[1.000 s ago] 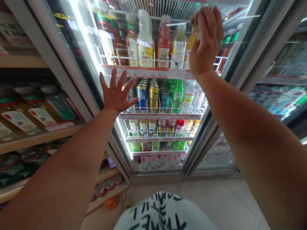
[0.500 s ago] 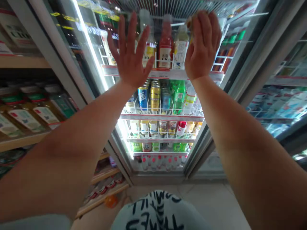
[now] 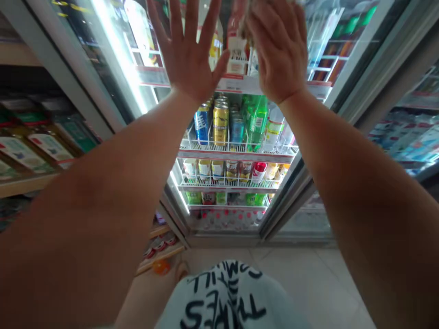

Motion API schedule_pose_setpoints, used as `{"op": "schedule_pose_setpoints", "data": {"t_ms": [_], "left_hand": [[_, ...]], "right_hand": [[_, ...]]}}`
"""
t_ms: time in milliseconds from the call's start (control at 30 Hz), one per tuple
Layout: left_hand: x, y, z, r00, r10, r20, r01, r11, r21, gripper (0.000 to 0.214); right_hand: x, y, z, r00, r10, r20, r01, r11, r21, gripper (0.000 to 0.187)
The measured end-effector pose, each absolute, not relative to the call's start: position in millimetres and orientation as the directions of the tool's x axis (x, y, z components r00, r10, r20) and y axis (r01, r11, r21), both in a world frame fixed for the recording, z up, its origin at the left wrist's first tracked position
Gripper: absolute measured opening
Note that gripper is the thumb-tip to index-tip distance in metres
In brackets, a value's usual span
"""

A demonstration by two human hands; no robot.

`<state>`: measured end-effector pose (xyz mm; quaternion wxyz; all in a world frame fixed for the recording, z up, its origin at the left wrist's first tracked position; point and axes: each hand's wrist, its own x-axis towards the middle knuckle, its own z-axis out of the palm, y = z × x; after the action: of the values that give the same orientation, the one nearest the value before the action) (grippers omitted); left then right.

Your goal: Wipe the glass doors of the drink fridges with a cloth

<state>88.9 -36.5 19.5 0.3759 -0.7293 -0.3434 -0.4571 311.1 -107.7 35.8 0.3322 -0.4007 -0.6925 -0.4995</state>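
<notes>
My left hand (image 3: 192,52) is spread flat with its fingers apart, up against the glass door (image 3: 113,27) of a lit drinks fridge. To its right, my right hand (image 3: 279,50) presses a crumpled brownish cloth (image 3: 244,28) toward the same glass. Only an edge of the cloth shows beside the fingers; the rest is hidden under the hand. Behind the glass, between the hands, stands a bottle of red drink (image 3: 236,48) on the upper shelf (image 3: 240,84).
Lower shelves hold a blue can (image 3: 201,124), a gold can (image 3: 220,122), green bottles (image 3: 256,121) and several cups (image 3: 217,169). Metal door frames (image 3: 380,77) run along the sides. Shelves of brown bottles (image 3: 51,144) stand at left; an orange round thing (image 3: 161,267) lies on the floor.
My right hand has moved left with the cloth, nearer my left hand, across the red bottle. Both hands appear higher in view. My left hand stays spread.
</notes>
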Motion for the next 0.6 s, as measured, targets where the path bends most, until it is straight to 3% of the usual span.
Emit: {"op": "schedule_pose_setpoints", "data": {"t_ms": [100,133,167,200,300,367,400,467,533,567,600], "left_hand": [[90,-31,20,0.344,0.151,0.927,0.844,-0.482,-0.235,0.076],[90,-28,19,0.342,0.137,0.93,0.849,-0.469,-0.243,0.076],[90,-24,19,0.347,0.118,0.93,0.852,-0.454,-0.26,0.076],[90,-21,19,0.352,0.085,0.932,0.854,-0.437,-0.283,0.076],[90,-15,18,0.369,-0.008,0.93,0.854,-0.393,-0.342,0.073],[91,-15,18,0.366,-0.031,0.93,0.858,-0.376,-0.35,0.072],[91,-15,17,0.356,-0.039,0.934,0.863,-0.37,-0.344,0.072],[90,-17,17,0.339,-0.049,0.94,0.869,-0.367,-0.332,0.072],[90,-20,17,0.339,-0.037,0.94,0.865,-0.381,-0.327,0.074],[90,-21,17,0.345,-0.014,0.938,0.861,-0.394,-0.322,0.075],[91,-21,18,0.343,0.017,0.939,0.859,-0.41,-0.306,0.076]], "right_hand": [[312,-97,40,-0.046,-0.026,0.999,0.998,-0.046,0.045,0.048],[312,-96,40,0.05,-0.077,0.996,0.995,-0.081,-0.057,0.047],[312,-98,39,0.072,-0.085,0.994,0.992,-0.101,-0.08,0.047],[311,-100,37,0.009,-0.044,0.999,0.994,-0.108,-0.014,0.048],[308,-111,29,-0.44,0.218,0.871,0.894,0.01,0.449,0.052],[306,-114,26,-0.556,0.294,0.778,0.825,0.083,0.559,0.052],[305,-113,26,-0.508,0.275,0.816,0.857,0.064,0.512,0.051],[302,-109,27,-0.249,0.135,0.959,0.967,-0.025,0.255,0.05],[300,-107,27,-0.024,0.003,1.0,0.998,-0.054,0.024,0.049],[299,-108,27,-0.018,-0.001,1.0,0.999,-0.041,0.018,0.049],[299,-109,26,-0.102,0.047,0.994,0.995,-0.013,0.102,0.05]]}}
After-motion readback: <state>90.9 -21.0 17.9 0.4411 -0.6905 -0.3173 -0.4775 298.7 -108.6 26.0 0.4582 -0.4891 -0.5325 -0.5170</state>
